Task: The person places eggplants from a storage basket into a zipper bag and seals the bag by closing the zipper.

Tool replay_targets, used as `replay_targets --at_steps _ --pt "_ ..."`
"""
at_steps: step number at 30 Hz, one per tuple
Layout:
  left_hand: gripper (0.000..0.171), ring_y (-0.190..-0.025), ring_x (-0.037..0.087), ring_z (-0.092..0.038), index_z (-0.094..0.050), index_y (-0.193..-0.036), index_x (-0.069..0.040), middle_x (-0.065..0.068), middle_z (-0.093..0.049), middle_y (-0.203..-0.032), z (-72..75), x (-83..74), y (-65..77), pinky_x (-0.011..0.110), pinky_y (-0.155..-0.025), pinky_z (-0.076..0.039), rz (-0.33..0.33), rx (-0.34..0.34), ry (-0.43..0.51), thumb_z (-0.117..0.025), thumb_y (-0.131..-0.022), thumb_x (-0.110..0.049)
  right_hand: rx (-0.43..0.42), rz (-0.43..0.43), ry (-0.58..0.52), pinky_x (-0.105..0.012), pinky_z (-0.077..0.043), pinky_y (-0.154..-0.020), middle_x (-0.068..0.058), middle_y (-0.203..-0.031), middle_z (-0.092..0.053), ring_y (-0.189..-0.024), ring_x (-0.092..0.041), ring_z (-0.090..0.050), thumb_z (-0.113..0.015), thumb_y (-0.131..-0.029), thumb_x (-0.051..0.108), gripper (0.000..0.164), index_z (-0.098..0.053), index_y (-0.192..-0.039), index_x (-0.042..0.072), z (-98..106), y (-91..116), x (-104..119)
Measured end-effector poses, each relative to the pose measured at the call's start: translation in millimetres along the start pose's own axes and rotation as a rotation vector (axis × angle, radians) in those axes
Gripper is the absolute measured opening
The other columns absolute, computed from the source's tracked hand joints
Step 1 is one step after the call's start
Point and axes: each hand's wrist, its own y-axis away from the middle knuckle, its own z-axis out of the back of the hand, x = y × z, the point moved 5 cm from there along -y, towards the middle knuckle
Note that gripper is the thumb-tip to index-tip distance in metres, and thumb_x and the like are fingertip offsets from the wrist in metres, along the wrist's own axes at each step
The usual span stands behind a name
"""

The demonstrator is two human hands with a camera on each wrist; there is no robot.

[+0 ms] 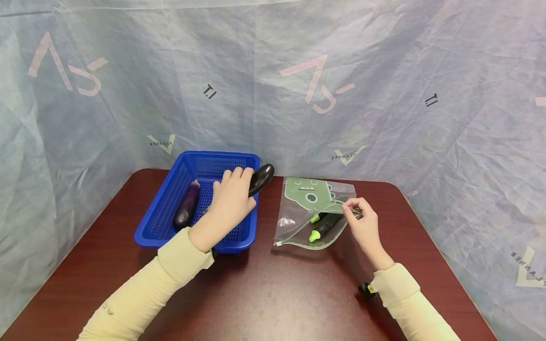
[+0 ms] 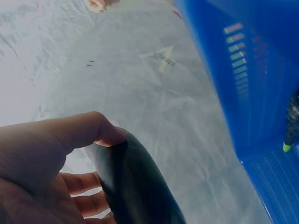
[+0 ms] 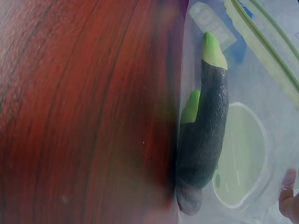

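A blue perforated plastic basket (image 1: 160, 201) holds a long purple eggplant (image 1: 186, 207) penned in, presumably against rolling. Above the basket's right rim, the left hand (image 1: 232, 194) grips a glossy black oblong eggplant (image 1: 262, 177), leaving one end free. A clear, green-printed plastic bag (image 1: 294, 225) contains two dark, green-ended eggplants (image 1: 327, 225); the right hand (image 1: 364, 228) pinches the bag's edge, seemingly to hold its mouth parted.

A glossy black, oblong eggplant (image 1: 261, 179), a dark purple, elongated eggplant (image 1: 186, 207) and a bright blue, slot-patterned plastic basket (image 1: 164, 203) contrast with a red-brown, dark-grained wooden table (image 1: 273, 293). Black, elongated vegetables (image 3: 212, 112) with lime-green ends show through a clear plastic bag (image 1: 294, 232) bearing a green, white-outlined print. Pale yellow fabric sleeves (image 1: 132, 284) meet grey-blue cloth (image 1: 170, 61) marked pink and black.
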Motion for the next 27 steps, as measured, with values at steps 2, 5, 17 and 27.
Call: replay_targets --at_steps 2,5,17,27 --pt "0.055 -0.095 0.032 -0.049 -0.05 -0.124 -0.009 0.012 -0.056 -0.107 0.4 -4.3 3.5 0.049 -0.069 -0.043 -0.009 -0.019 -0.005 -0.074 -0.075 -0.018 0.0 0.0 0.003 -0.013 -0.041 -0.06 -0.013 -0.083 -0.059 -0.077 -0.002 -0.054 -0.063 -0.087 0.003 0.009 -0.061 -0.088 -0.005 -0.2 0.2 0.0" --pt "0.055 -0.093 0.032 -0.049 -0.05 -0.124 -0.009 0.011 -0.056 -0.105 -0.5 -10.0 8.3 0.047 -0.068 -0.042 -0.022 -0.048 -0.013 -0.073 -0.075 -0.017 0.003 0.001 0.0 -0.013 -0.041 -0.06 -0.013 -0.083 -0.06 -0.078 -0.003 -0.054 -0.063 -0.087 0.003 0.008 -0.061 -0.088 -0.005 -0.4 0.5 0.3" --pt "0.052 -0.089 0.03 -0.048 -0.052 -0.116 -0.009 0.009 -0.055 -0.097 -12.7 -37.1 26.4 0.042 -0.06 -0.04 -0.124 -0.129 -0.071 -0.075 -0.07 -0.017 -0.005 0.008 -0.002 -0.013 -0.04 -0.058 -0.014 -0.082 -0.059 -0.077 -0.005 -0.054 -0.063 -0.086 0.002 0.008 -0.061 -0.088 -0.005 0.9 -1.6 1.0" --pt "0.057 -0.091 0.028 -0.048 -0.052 -0.117 -0.011 0.008 -0.055 -0.098 -30.1 -53.7 37.3 0.04 -0.062 -0.038 -0.195 -0.178 -0.202 -0.077 -0.067 -0.022 -0.006 0.007 -0.009 -0.013 -0.04 -0.058 -0.015 -0.082 -0.059 -0.076 -0.005 -0.054 -0.063 -0.086 0.001 0.007 -0.061 -0.087 -0.006 0.5 0.1 1.6"
